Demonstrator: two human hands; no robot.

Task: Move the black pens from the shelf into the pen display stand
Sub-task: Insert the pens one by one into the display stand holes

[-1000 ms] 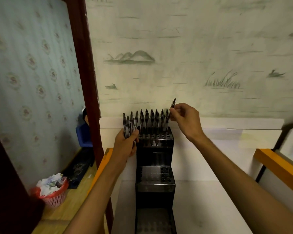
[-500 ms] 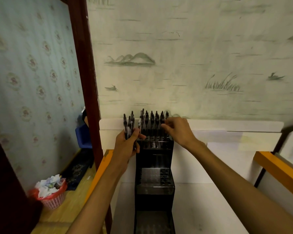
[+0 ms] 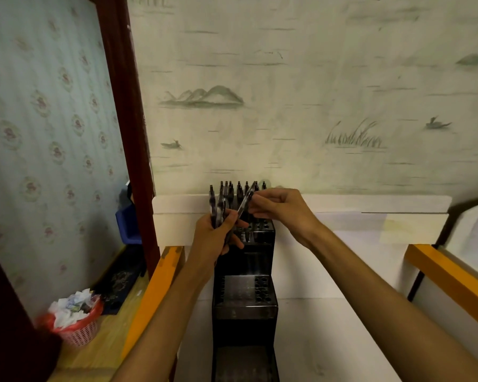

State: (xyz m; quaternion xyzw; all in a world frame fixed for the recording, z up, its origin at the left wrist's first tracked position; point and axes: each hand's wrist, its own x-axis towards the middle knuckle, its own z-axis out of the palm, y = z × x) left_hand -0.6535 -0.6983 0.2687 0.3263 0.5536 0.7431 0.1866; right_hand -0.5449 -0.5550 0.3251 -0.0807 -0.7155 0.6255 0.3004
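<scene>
A black stepped pen display stand [image 3: 244,293] stands on the white shelf against the wall. Several black pens [image 3: 239,190] stand upright in its top tier, and a few holes at the tier's right are open. My left hand [image 3: 214,234] grips a bundle of black pens [image 3: 217,206] just left of the top tier. My right hand [image 3: 280,208] reaches across from the right and pinches one tilted black pen [image 3: 245,201] at the bundle, above the top tier. The middle and bottom tiers hold no pens.
A white shelf surface [image 3: 329,334] with orange side rails [image 3: 453,279] surrounds the stand. A dark red door post [image 3: 124,119] rises at the left. On the wooden floor below sit a red waste basket [image 3: 76,321] with paper and a blue bin [image 3: 127,221].
My right hand set a pen into the top tier, then moved left to the bundle in my left hand and now pinches another pen there. My left hand stayed in place.
</scene>
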